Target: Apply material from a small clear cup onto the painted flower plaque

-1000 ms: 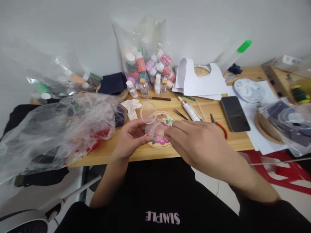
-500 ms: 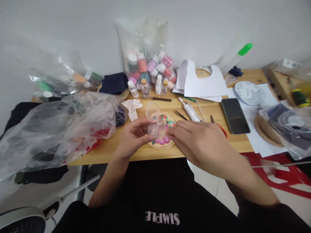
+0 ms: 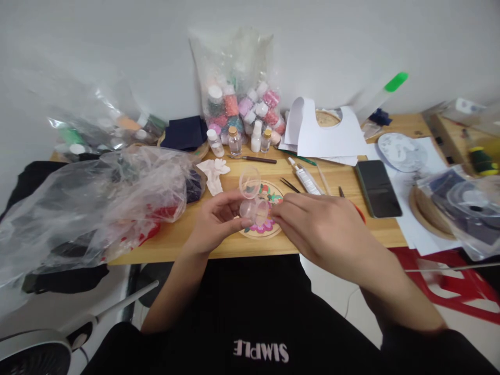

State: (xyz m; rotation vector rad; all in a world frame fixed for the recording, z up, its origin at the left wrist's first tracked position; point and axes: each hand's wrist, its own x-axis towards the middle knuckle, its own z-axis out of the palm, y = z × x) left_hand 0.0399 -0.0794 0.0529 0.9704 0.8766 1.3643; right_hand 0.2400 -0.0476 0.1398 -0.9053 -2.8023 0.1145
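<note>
Clear plastic jar (image 3: 253,211), round lid (image 3: 249,182) up, sits pinched in left hand (image 3: 216,224) fingers. Right hand (image 3: 324,229) fingers meet its rim, grip hidden.

The one word that can be read is "SIMPLE", printed in pale capitals on the black top (image 3: 261,351) at the near edge of the view, where it stands upside down. The glue tube (image 3: 304,178) on the desk (image 3: 183,240) carries dark print, and the small bottles (image 3: 234,141) at the far side carry labels, but all of it is too small to read.
</note>
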